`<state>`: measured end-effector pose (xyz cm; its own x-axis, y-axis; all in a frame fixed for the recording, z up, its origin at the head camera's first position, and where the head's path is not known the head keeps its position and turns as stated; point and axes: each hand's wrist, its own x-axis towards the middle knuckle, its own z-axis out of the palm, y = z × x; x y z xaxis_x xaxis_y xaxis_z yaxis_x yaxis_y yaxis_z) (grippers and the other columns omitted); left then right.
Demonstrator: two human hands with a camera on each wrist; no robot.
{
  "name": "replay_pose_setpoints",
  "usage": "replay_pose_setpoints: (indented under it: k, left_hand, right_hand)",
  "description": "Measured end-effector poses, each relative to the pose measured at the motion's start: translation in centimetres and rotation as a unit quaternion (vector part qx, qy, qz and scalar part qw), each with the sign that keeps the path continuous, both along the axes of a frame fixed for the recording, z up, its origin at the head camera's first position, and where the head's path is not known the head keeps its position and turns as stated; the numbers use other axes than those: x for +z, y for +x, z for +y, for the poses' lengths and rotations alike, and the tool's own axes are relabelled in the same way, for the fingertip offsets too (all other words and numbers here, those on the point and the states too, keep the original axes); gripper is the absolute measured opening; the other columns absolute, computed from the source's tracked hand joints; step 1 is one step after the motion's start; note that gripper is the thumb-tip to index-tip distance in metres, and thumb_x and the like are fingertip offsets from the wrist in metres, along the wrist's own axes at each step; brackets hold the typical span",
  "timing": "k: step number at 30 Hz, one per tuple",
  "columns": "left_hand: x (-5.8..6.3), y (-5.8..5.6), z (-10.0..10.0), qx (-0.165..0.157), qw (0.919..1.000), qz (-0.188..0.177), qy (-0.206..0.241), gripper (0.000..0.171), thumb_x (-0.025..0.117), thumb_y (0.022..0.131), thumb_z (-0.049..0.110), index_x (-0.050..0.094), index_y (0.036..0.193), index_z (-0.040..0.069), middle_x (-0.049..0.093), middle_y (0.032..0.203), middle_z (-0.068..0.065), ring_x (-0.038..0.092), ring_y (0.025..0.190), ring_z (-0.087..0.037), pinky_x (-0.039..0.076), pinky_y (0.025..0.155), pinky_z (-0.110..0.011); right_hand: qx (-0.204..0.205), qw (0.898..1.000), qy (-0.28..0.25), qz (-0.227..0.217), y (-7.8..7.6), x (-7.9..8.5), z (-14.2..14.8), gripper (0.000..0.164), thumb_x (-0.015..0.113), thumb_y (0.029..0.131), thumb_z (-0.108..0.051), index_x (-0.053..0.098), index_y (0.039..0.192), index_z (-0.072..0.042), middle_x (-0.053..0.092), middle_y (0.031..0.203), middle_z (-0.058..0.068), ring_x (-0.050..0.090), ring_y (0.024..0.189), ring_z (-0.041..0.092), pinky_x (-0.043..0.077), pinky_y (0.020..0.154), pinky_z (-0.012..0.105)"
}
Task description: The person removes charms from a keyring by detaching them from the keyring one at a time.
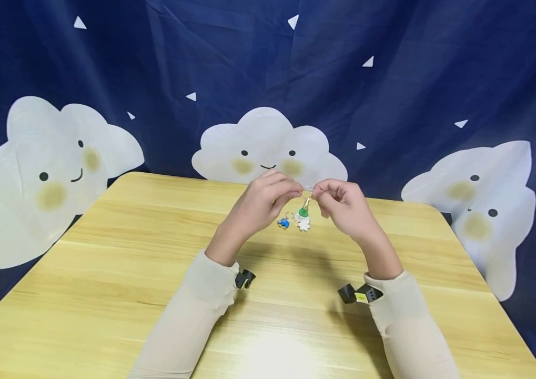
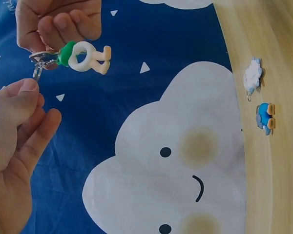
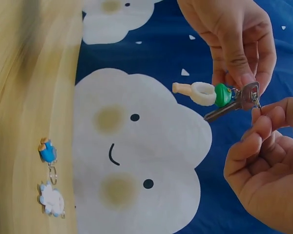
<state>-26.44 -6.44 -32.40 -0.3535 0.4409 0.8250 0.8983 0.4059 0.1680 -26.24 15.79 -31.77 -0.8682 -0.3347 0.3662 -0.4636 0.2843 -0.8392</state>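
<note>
Where key [image 3: 240, 101] hangs, left hand [image 1: 265, 200], right hand [image 1: 347, 208] pinch metal ring [image 3: 257, 101]; yellow label [image 1: 361, 298] unreadable

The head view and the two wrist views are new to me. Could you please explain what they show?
There is no robot: a person works with a bare left hand and right hand. The head view is from a camera worn on the head, looking forward and down. The others come from one camera on each wrist, where the table appears sideways. On it lie a blue charm and a white charm. Above it, fingertips of both hands pinch at a metal ring, with a key and a green-and-white figure hanging there. How they join is too small to tell.
</note>
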Motion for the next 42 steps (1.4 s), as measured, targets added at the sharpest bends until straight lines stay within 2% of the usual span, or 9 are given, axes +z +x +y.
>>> replay_pose_setpoints:
  k: [5, 12, 20, 24, 28, 31, 37, 42]
  left_hand:
    - [0.0, 0.0, -0.1, -0.001, 0.9998, 0.021, -0.005, 0.007, 0.074, 0.092, 0.003, 0.076, 0.098, 0.005, 0.073, 0.097, -0.005, 0.064, 0.093, -0.022, 0.051, 0.083, -0.026]
    - [0.0, 0.0, -0.2, -0.001, 0.999, 0.044, -0.006, 0.008, 0.073, 0.092, 0.003, 0.078, 0.097, 0.006, 0.072, 0.095, -0.005, 0.063, 0.092, -0.022, 0.051, 0.084, -0.026]
    - [0.2, 0.3, 0.0, 0.016, 0.9965, 0.079, -0.024, 0.009, 0.069, 0.094, -0.002, 0.073, 0.1, 0.005, 0.069, 0.099, -0.006, 0.058, 0.091, -0.021, 0.05, 0.082, -0.022]
    - [0.2, 0.3, 0.1, 0.014, 0.9962, 0.083, -0.021, 0.011, 0.065, 0.097, -0.004, 0.071, 0.101, 0.004, 0.068, 0.1, -0.006, 0.058, 0.092, -0.022, 0.049, 0.084, -0.023]
    - [0.3, 0.3, 0.1, -0.005, 0.9983, 0.057, 0.003, 0.009, 0.06, 0.098, -0.004, 0.067, 0.101, 0.002, 0.067, 0.098, -0.007, 0.056, 0.091, -0.023, 0.048, 0.084, -0.026]
    - [0.4, 0.2, -0.1, -0.01, 0.999, 0.042, 0.013, 0.005, 0.06, 0.099, -0.001, 0.065, 0.1, 0.001, 0.066, 0.097, -0.009, 0.056, 0.09, -0.024, 0.048, 0.083, -0.028]
    - [0.4, 0.2, -0.3, 0.008, 0.9997, 0.023, 0.01, 0.01, 0.056, 0.103, 0.007, 0.062, 0.099, 0.001, 0.064, 0.094, -0.009, 0.056, 0.087, -0.025, 0.048, 0.082, -0.031]
    - [0.3, 0.2, -0.4, 0.029, 0.9994, 0.013, 0.009, 0.012, 0.054, 0.105, 0.008, 0.061, 0.1, 0.0, 0.062, 0.093, -0.009, 0.055, 0.088, -0.025, 0.047, 0.082, -0.033]
  right_hand:
    - [0.015, 0.999, -0.023, -0.036, -0.1, 0.1, 0.0, 0.019, 0.047, 0.098, 0.003, 0.066, 0.096, 0.008, 0.052, 0.059, 0.005, 0.041, 0.051, 0.015, 0.023, 0.044, 0.027]
    - [0.043, 0.995, -0.057, -0.063, -0.1, 0.1, -0.1, 0.018, 0.049, 0.099, 0.001, 0.065, 0.092, 0.005, 0.051, 0.058, 0.003, 0.049, 0.056, 0.017, 0.043, 0.057, 0.027]
    - [0.065, 0.988, -0.109, -0.085, 0.0, 0.1, -0.1, 0.019, 0.048, 0.099, 0.0, 0.066, 0.091, 0.003, 0.052, 0.059, 0.001, 0.05, 0.057, 0.016, 0.047, 0.063, 0.028]
    - [0.078, 0.987, -0.106, -0.087, 0.0, 0.2, -0.1, 0.019, 0.05, 0.1, -0.002, 0.068, 0.093, 0.002, 0.056, 0.064, 0.0, 0.051, 0.059, 0.015, 0.048, 0.065, 0.027]
    - [0.076, 0.991, -0.077, -0.073, -0.1, 0.2, -0.2, 0.018, 0.053, 0.101, -0.004, 0.068, 0.096, 0.004, 0.056, 0.063, 0.002, 0.053, 0.063, 0.017, 0.045, 0.07, 0.028]
    - [0.061, 0.995, -0.055, -0.053, -0.2, 0.1, -0.2, 0.018, 0.055, 0.101, -0.005, 0.069, 0.1, 0.005, 0.056, 0.063, 0.003, 0.052, 0.063, 0.018, 0.041, 0.067, 0.028]
    - [0.038, 0.999, -0.035, 0.012, 0.2, 0.1, -0.5, 0.014, 0.059, 0.102, -0.005, 0.069, 0.104, 0.005, 0.06, 0.068, 0.003, 0.053, 0.062, 0.018, 0.043, 0.058, 0.026]
    - [0.019, 0.995, 0.007, 0.094, 0.9, 0.2, -0.9, 0.008, 0.063, 0.099, -0.006, 0.07, 0.102, -0.002, 0.057, 0.065, 0.003, 0.047, 0.054, 0.016, 0.036, 0.048, 0.027]
